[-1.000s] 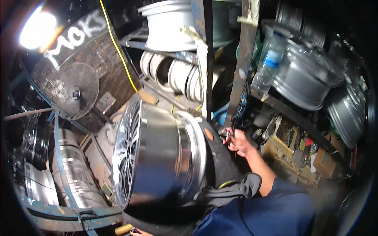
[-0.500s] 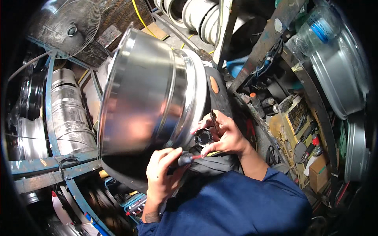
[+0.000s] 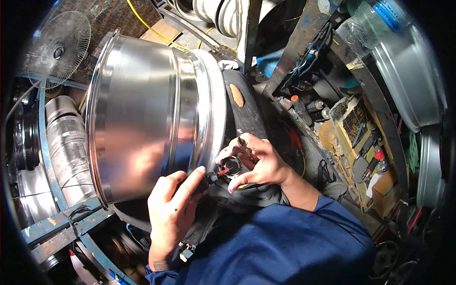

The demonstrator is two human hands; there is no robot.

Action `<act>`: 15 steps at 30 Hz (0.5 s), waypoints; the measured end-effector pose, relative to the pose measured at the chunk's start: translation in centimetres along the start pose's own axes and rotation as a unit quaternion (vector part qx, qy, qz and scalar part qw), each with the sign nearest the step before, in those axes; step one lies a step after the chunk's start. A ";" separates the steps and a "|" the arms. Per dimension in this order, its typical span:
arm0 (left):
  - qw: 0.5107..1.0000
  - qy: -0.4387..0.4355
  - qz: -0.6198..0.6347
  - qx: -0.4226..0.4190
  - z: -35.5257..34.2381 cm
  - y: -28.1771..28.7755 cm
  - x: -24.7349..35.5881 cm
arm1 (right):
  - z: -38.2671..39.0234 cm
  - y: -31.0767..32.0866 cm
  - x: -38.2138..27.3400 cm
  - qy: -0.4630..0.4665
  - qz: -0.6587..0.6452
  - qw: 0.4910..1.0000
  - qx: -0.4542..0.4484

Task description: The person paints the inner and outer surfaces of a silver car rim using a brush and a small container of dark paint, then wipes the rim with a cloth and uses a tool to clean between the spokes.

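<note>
A big polished metal wheel rim (image 3: 137, 109) lies on its side in front of me, on dark padding. My right hand (image 3: 266, 164), fingers curled, holds a small round black cup (image 3: 230, 167) with its opening toward me. A thin dark, pen-like piece (image 3: 245, 148) also sits between its fingers; its kind I cannot make out. My left hand (image 3: 173, 202) is closed round a dark-handled tool (image 3: 211, 177) with a red tip. That tip is at the cup's opening, seemingly inside it. The left fingers hide most of the handle.
A blue metal frame (image 3: 57, 225) stands at the left, with stacked metal cylinders (image 3: 69, 147) behind it and a fan (image 3: 59, 52) beyond. At the right, tools and bottles crowd a worn yellowish board (image 3: 349, 128). More rims (image 3: 403, 80) stand at the far right.
The red tip has moved from beside the cup to its opening. The view has shifted, so the rim and both hands appear farther left.
</note>
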State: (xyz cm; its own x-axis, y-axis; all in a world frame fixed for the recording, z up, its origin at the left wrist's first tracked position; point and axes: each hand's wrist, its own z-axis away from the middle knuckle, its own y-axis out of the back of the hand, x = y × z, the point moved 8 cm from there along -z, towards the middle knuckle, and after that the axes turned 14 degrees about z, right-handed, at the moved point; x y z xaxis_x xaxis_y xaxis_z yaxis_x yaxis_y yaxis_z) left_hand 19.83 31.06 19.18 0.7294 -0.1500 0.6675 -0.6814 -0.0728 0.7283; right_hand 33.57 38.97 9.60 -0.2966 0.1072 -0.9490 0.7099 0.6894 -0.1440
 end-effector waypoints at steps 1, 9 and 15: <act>1.000 0.011 0.001 -0.018 -0.1 -0.1 -0.1 | 0.0 0.0 0.2 -0.035 0.031 0.999 -0.013; 1.000 -0.002 -0.023 -0.017 -0.3 0.0 -0.5 | -0.1 0.0 1.4 -0.044 0.110 0.993 -0.023; 0.999 -0.035 -0.031 -0.008 0.0 0.0 -0.6 | -0.4 -0.1 0.8 -0.068 0.078 0.994 -0.024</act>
State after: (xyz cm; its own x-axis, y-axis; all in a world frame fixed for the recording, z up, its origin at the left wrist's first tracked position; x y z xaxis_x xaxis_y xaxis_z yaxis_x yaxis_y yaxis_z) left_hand 19.41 31.11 18.77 0.7640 -0.2141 0.6086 -0.6333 -0.0682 0.7709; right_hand 32.98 39.27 8.95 -0.0940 0.1199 -0.9883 0.7077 0.7063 0.0183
